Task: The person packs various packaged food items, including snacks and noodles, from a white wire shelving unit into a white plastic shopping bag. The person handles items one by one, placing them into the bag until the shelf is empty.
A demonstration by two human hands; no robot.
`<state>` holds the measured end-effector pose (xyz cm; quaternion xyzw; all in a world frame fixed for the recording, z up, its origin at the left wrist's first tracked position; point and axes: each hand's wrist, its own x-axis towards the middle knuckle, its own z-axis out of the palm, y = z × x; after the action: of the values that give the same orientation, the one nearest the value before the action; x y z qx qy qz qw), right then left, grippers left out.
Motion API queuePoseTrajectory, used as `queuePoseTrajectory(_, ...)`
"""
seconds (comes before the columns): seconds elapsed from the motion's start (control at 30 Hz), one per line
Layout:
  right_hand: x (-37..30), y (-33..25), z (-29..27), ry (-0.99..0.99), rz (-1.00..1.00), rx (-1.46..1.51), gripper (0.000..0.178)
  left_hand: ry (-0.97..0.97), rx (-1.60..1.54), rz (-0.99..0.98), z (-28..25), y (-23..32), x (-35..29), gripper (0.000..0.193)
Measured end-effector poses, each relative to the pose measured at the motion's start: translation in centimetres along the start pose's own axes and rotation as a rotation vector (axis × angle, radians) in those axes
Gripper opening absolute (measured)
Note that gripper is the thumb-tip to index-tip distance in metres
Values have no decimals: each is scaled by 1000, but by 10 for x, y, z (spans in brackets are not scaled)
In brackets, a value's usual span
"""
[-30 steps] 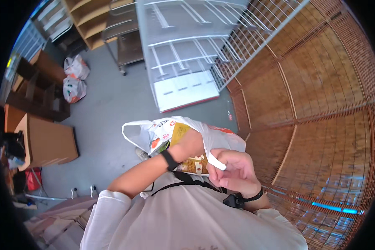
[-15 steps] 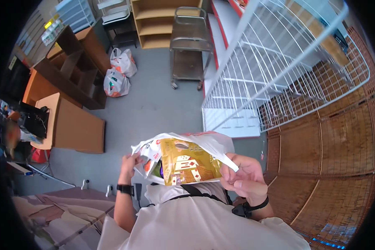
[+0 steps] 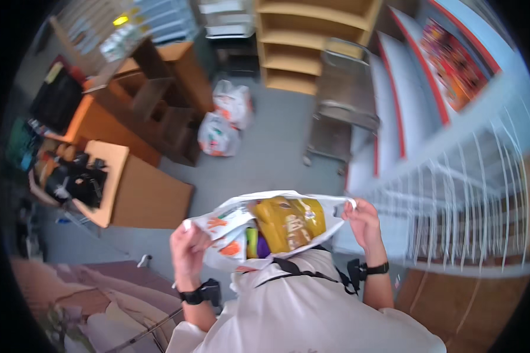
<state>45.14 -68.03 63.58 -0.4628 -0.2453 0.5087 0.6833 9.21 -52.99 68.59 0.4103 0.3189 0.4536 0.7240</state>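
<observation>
A white plastic carrier bag (image 3: 277, 196) hangs stretched wide in front of my body. My left hand (image 3: 189, 242) is closed on its left handle, and my right hand (image 3: 362, 219) pinches the right handle. Through the bag's mouth shows a gold food pouch (image 3: 288, 223) on the right side. Left of the pouch lie white packets with orange print (image 3: 227, 229). Between them sit something purple (image 3: 263, 244) and something green (image 3: 252, 242), whose kinds I cannot make out. The bag's bottom is hidden.
Two filled carrier bags (image 3: 219, 135) stand on the grey floor ahead. A metal trolley (image 3: 347, 112) is beyond, by a wooden bookcase (image 3: 288, 59). White shelves with red edges (image 3: 397, 88) and a wire rack (image 3: 477, 194) line the right. A brown desk (image 3: 147, 197) stands left.
My hands have spread apart and the bag's mouth is wider, showing more contents. My right hand has moved up and right to the handle. The whole view has swung left.
</observation>
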Motion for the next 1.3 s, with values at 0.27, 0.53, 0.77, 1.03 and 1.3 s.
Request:
queuePoseTrajectory(0.27,218,-15,31,-352,193,-251,14,133,26,-17,27,5,120,19)
queuePoseTrajectory(0.53,369,59,104,-617,458,-463,39,85,156,-305,12,-77,286,35)
queuePoseTrajectory(0.77,480,97,117,-826,421,-909,56,-2,17,-625,-7,-128,457,42)
queuePoseTrajectory(1.03,584,104,98,-971,556,-838,82,-173,18,-946,-23,-176,604,40)
queuePoseTrajectory(1.3,678,93,-10,-768,830,-363,35,-303,943,-969,-108,-276,675,49)
